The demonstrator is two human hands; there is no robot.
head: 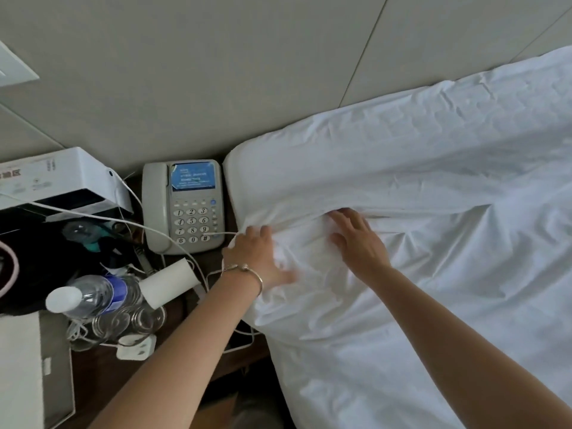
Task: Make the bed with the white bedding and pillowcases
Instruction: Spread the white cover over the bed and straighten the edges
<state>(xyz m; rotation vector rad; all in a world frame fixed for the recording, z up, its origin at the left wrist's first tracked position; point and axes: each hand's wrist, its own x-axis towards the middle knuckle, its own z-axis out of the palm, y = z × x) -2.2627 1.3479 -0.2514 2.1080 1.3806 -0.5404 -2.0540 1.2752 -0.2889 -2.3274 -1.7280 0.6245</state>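
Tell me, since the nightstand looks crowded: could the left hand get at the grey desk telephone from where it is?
Probably yes: the left hand rests on the white sheet beside the grey desk telephone, nothing between.

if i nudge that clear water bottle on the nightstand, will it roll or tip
The water bottle lies on its side, so it would probably roll rather than tip. It looks mostly empty, so likely light. The cables and cardboard tube beside it would probably stop it quickly.

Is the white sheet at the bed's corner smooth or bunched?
Bunched. The sheet is gathered in folds at the corner, where the left hand and right hand press on it.
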